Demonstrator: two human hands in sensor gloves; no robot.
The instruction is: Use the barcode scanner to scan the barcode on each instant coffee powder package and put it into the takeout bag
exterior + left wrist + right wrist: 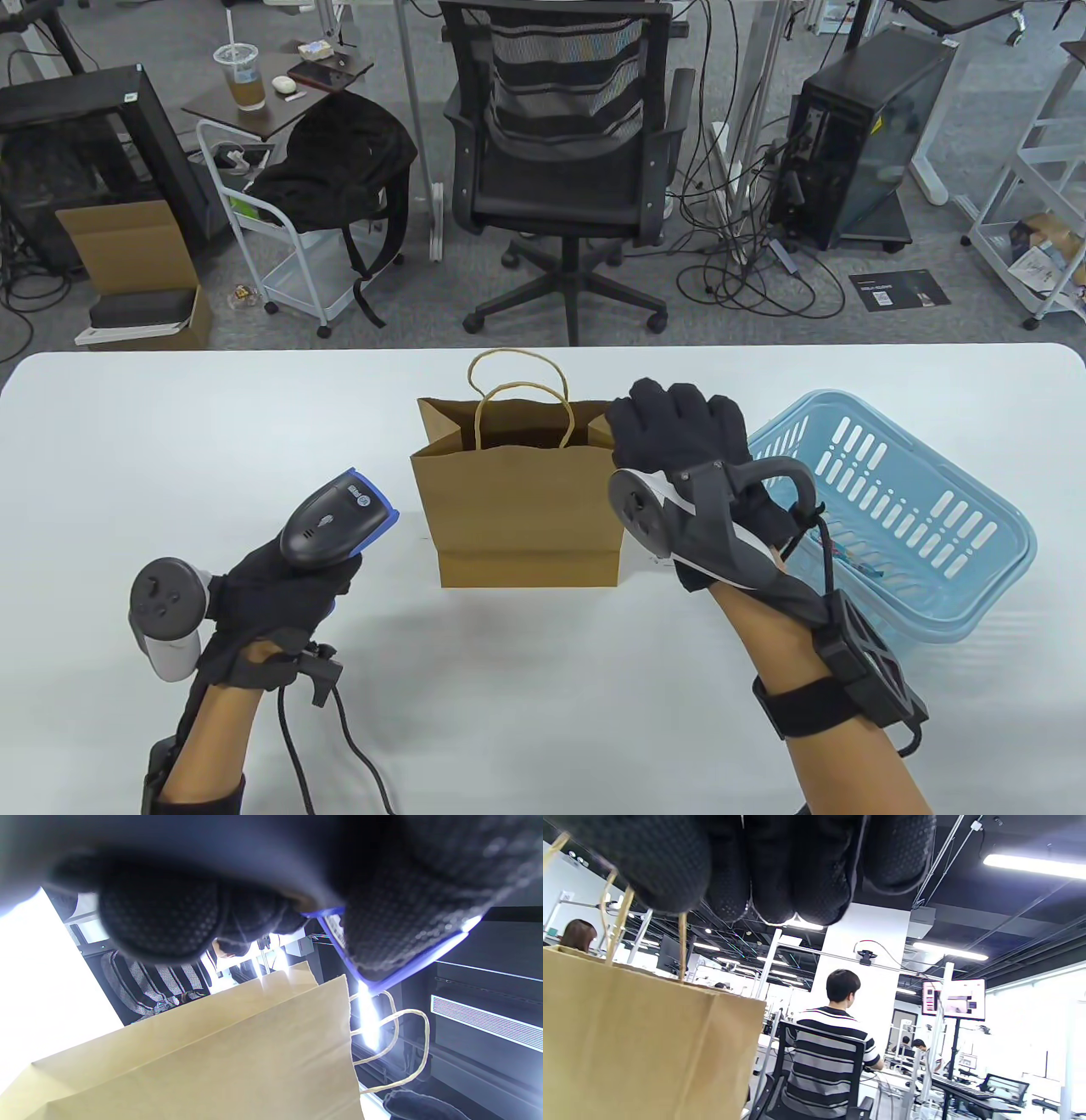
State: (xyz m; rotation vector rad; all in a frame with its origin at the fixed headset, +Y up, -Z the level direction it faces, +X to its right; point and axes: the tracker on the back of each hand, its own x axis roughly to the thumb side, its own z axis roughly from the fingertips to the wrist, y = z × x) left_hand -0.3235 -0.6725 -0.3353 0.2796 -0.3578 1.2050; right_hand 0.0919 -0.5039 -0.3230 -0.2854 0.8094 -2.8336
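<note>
A brown paper takeout bag (pixel 517 509) stands open in the middle of the white table (pixel 212 424). My left hand (pixel 280 586) grips a black and blue barcode scanner (pixel 339 518) just left of the bag, its head pointing towards the bag. In the left wrist view the scanner's blue rim (pixel 407 976) hangs above the bag (pixel 237 1052). My right hand (pixel 679 424) hovers at the bag's top right corner, fingers bent downward. Its fingers (pixel 780 866) show nothing between them above the bag (pixel 636 1043). No coffee package is plainly visible; the bag's inside is hidden.
A light blue plastic basket (pixel 976 526) sits at the right, with a scrap of coloured packaging (pixel 857 556) showing inside. The scanner's cable (pixel 339 739) trails to the near edge. Behind the table are an office chair (pixel 560 170) and people at desks.
</note>
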